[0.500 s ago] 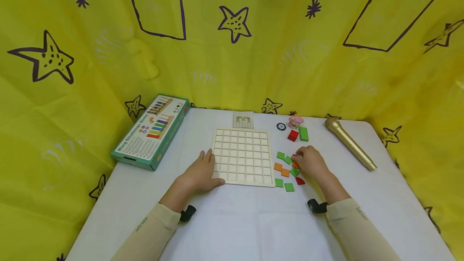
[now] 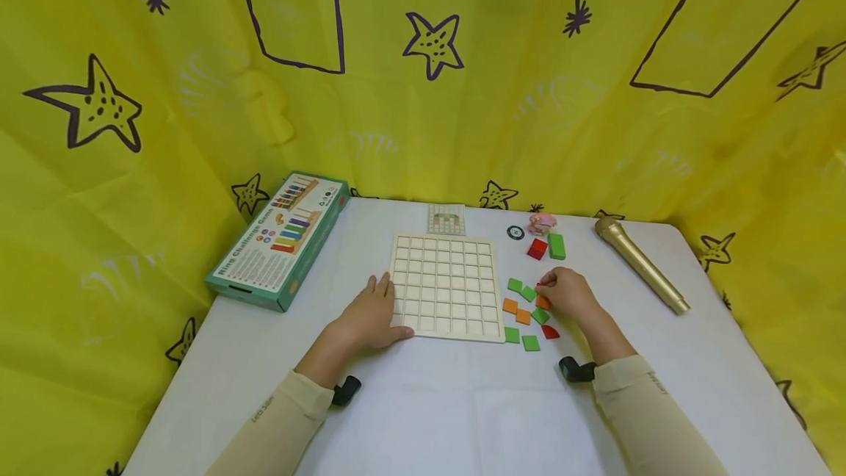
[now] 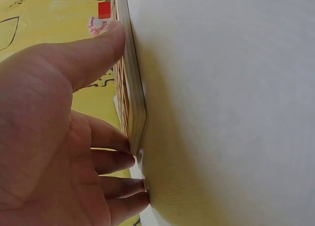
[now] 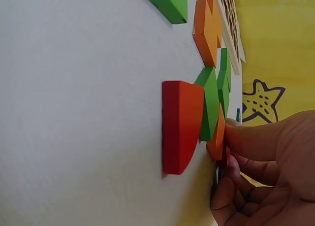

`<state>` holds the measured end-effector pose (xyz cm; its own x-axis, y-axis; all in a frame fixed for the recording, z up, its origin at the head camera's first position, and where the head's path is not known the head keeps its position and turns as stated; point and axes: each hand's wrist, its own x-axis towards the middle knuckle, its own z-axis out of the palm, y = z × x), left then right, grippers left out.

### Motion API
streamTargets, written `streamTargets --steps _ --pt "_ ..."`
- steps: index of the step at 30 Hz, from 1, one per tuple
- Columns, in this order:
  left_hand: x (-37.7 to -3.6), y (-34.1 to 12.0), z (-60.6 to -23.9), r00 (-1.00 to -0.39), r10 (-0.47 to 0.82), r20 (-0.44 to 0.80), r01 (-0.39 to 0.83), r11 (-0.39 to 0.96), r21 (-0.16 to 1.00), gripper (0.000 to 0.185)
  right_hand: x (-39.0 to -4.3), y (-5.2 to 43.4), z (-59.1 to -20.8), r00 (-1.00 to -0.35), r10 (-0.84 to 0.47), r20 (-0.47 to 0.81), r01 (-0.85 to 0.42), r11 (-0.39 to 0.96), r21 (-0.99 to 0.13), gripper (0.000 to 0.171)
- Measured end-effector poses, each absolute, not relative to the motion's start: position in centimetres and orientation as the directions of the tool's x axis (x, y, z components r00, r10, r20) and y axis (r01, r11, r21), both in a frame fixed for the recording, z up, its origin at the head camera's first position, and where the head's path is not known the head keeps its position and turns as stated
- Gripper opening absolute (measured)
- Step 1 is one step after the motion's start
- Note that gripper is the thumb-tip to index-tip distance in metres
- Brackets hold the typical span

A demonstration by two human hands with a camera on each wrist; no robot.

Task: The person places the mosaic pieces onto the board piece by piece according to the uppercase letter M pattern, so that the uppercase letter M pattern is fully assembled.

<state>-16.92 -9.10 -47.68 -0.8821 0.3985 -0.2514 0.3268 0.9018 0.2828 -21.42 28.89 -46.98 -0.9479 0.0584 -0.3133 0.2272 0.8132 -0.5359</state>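
A wooden grid board (image 2: 445,285) lies on the table. My left hand (image 2: 370,316) rests at its left side, fingers extended along the edge. In the left wrist view the thumb (image 3: 106,46) lies on the board's rim (image 3: 134,98). My right hand (image 2: 570,292) is among the small coloured tiles right of the board. Its thumb and fingers pinch a red tile (image 4: 224,158), mostly hidden by the fingertips. Just beside it lie an orange tile (image 4: 216,137) and a green tile (image 4: 209,105). A red quarter-round tile (image 4: 182,127) lies nearer me.
Behind the board is a small pattern card (image 2: 446,220). A green game box (image 2: 277,241) stands at the left, a gold microphone (image 2: 641,264) at the right. Red block (image 2: 537,248), green block (image 2: 557,246), pink figure (image 2: 543,223) and black disc (image 2: 515,233) sit beyond the tiles.
The head view has shifted slightly, moving the scene a little rightward. Both hands keep nearly the same places, left at the board and right at the tiles.
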Motion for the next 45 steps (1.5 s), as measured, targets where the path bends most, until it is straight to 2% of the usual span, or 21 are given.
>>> streamTargets --steps 14,23,30,37,45 --pt "-16.5 -9.1 -47.6 -0.884 0.393 -0.255 0.324 0.906 0.271 0.103 -21.8 29.8 -46.7 -0.938 -0.024 -0.345 0.191 0.797 -0.573 0.021" --pt "-16.4 -9.2 -47.5 -0.887 0.391 -0.248 0.319 0.904 0.283 0.103 -22.5 29.8 -46.3 -0.941 -0.082 -0.329 0.158 0.753 -0.639 0.020" --pt "-16.4 -9.2 -47.4 -0.887 0.392 -0.245 0.319 0.903 0.288 0.103 -24.0 27.8 -44.6 -0.956 -0.140 -0.258 0.048 0.793 -0.607 0.022" --pt "-16.6 -9.2 -47.4 -0.886 0.401 -0.234 0.335 0.901 0.277 0.102 -25.7 25.3 -43.0 -0.946 -0.269 -0.183 -0.086 0.749 -0.657 0.017" --pt "-16.6 -9.1 -47.5 -0.888 0.401 -0.226 0.334 0.899 0.283 0.101 -26.6 22.1 -42.1 -0.931 -0.305 -0.201 -0.106 0.753 -0.650 0.013"
